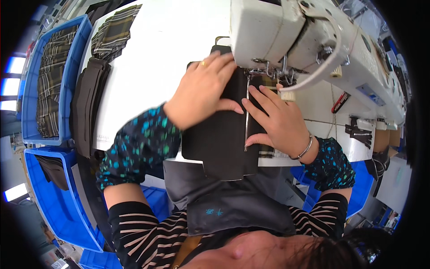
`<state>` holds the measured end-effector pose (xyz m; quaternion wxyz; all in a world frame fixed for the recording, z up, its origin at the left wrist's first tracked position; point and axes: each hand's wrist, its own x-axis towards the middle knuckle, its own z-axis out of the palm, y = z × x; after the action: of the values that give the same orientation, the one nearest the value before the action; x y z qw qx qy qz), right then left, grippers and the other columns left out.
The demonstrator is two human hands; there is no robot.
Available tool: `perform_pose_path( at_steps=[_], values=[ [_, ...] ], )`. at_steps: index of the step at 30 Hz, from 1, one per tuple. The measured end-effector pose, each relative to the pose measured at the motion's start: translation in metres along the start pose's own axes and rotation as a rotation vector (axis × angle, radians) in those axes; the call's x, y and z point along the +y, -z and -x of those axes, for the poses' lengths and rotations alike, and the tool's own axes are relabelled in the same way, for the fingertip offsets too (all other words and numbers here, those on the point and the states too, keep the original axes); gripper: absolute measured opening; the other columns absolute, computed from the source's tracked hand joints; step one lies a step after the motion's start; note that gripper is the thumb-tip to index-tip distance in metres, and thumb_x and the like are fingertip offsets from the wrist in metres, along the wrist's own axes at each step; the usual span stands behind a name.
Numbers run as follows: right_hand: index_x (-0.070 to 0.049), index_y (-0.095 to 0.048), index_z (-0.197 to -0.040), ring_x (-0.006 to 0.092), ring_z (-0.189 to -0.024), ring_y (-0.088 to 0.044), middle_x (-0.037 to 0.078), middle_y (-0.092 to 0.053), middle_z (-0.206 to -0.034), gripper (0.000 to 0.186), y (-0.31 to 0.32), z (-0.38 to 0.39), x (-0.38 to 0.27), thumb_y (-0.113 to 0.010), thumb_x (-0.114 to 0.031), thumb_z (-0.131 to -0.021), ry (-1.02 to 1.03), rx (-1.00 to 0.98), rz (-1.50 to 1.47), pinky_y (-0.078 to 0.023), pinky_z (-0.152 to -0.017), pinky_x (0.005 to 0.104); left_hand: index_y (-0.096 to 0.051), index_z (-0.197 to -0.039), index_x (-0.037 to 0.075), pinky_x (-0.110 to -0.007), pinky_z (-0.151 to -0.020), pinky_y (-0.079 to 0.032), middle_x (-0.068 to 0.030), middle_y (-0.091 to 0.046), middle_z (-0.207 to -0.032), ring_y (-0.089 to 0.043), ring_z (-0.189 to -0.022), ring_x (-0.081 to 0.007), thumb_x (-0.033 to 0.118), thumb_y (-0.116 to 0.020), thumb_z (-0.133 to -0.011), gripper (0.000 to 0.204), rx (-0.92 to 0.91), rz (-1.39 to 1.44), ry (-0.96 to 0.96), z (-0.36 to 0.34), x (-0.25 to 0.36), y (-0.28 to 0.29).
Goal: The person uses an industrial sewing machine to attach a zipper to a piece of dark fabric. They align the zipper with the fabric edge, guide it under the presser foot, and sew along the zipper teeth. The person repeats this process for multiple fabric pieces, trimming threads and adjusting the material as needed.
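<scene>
While dark fabric (215, 139) lies beneath them, both hands (201, 89) (285, 123) rest spread and unclenched.

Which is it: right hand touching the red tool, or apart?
Apart: the head view shows white tabletop between the right hand and the red tool.

The person has one left hand (199, 92) and one right hand (284, 125). One counts one sewing machine (268, 31), one zipper (247, 121), one ring (204, 63), one bracelet (307, 149), two piles of plaid cloth (116, 32), and at least four blue bins (62, 210).
</scene>
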<state>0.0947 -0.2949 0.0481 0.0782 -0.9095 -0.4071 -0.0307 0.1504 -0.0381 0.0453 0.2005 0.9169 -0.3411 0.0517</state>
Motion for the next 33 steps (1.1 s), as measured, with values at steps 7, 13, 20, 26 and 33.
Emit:
perform_pose_path(
  at_steps=[7, 13, 20, 26, 33],
  values=[
    [-0.010, -0.062, -0.145, 0.0342, -0.130, -0.058, 0.016, -0.056, -0.154, 0.093, 0.001, 0.002, 0.000, -0.074, -0.068, -0.074, 0.005, -0.009, 0.023, -0.044, -0.113, 0.0577, -0.060, -0.138, 0.000, -0.071, -0.119, -0.030, -0.0133, -0.057, -0.148, -0.033, -0.157, -0.0391, 0.077, -0.065, -0.084, 0.094, -0.068, -0.097, -0.220, -0.023, -0.034, -0.014],
    [-0.009, -0.067, -0.139, 0.0292, -0.114, -0.066, 0.016, -0.062, -0.146, 0.084, 0.006, 0.002, -0.005, -0.077, -0.062, -0.075, 0.027, 0.046, 0.055, -0.047, -0.106, 0.0539, -0.058, -0.143, -0.001, -0.052, -0.121, -0.039, -0.0171, -0.058, -0.153, -0.050, -0.146, -0.0352, 0.058, -0.071, -0.090, 0.081, -0.032, -0.129, -0.169, 0.016, 0.010, -0.020],
    [-0.003, -0.080, -0.103, 0.0233, -0.080, -0.073, 0.010, -0.079, -0.098, 0.013, 0.130, 0.128, 0.075, -0.070, -0.011, -0.102, -0.376, 0.794, 0.367, -0.058, -0.074, 0.0352, -0.058, -0.144, 0.000, -0.047, -0.120, -0.043, -0.0164, -0.057, -0.152, -0.051, -0.145, -0.0346, 0.060, -0.072, -0.088, 0.083, 0.013, -0.047, -0.142, 0.021, 0.007, -0.025],
    [-0.002, -0.068, -0.134, 0.0217, -0.109, -0.069, 0.014, -0.073, -0.126, 0.039, 0.362, 0.397, 0.368, -0.065, -0.029, -0.106, -1.102, 0.952, 0.028, -0.055, -0.094, 0.0347, -0.060, -0.141, 0.000, -0.044, -0.118, -0.045, -0.0157, -0.059, -0.149, -0.053, -0.142, -0.0338, 0.057, -0.075, -0.086, 0.080, 0.114, 0.045, -0.192, 0.029, -0.001, -0.036],
    [0.004, -0.053, -0.151, 0.0293, -0.131, -0.061, 0.014, -0.060, -0.149, 0.066, 0.136, 0.377, 0.310, -0.056, -0.047, -0.111, -1.030, 1.444, -0.569, -0.048, -0.111, 0.0437, -0.064, -0.135, 0.000, -0.046, -0.116, -0.047, -0.0161, -0.062, -0.144, -0.055, -0.140, -0.0341, 0.057, -0.077, -0.084, 0.078, 0.079, 0.007, -0.161, 0.015, 0.014, -0.030]
  ],
)
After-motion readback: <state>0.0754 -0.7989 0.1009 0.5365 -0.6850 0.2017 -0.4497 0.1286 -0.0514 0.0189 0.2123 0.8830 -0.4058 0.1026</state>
